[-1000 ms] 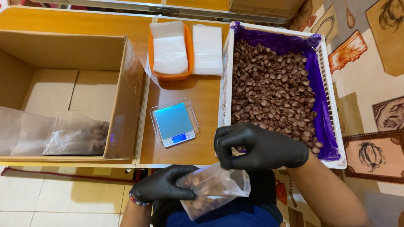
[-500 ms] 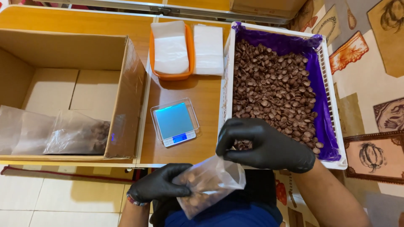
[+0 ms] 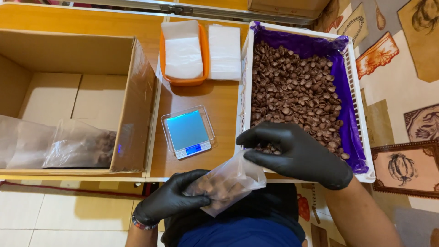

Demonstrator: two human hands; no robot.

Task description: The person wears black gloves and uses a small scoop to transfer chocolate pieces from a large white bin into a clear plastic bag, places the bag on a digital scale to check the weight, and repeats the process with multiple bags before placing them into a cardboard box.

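Both hands wear black gloves. My left hand [image 3: 170, 200] grips the lower side of a small clear plastic bag [image 3: 227, 182] partly filled with brown round pieces, held below the table's front edge. My right hand [image 3: 298, 154] pinches the bag's open top with its fingertips, just over the near corner of the white crate [image 3: 358, 110]. The crate has a purple liner and is full of brown round pieces [image 3: 292, 96]. A small digital scale [image 3: 187, 131] with a blue top sits on the wooden table, left of my right hand.
An open cardboard box [image 3: 68, 98] at left holds filled clear bags [image 3: 77, 148]. An orange tray [image 3: 183, 81] with white sheets and a stack of white sheets [image 3: 224, 52] lie at the back. Patterned cloth covers the right side.
The bag has tilted and shifted slightly right and up toward the crate's corner. My right hand moved from over the crate's pieces onto the bag's top; my left hand stayed gripping below.
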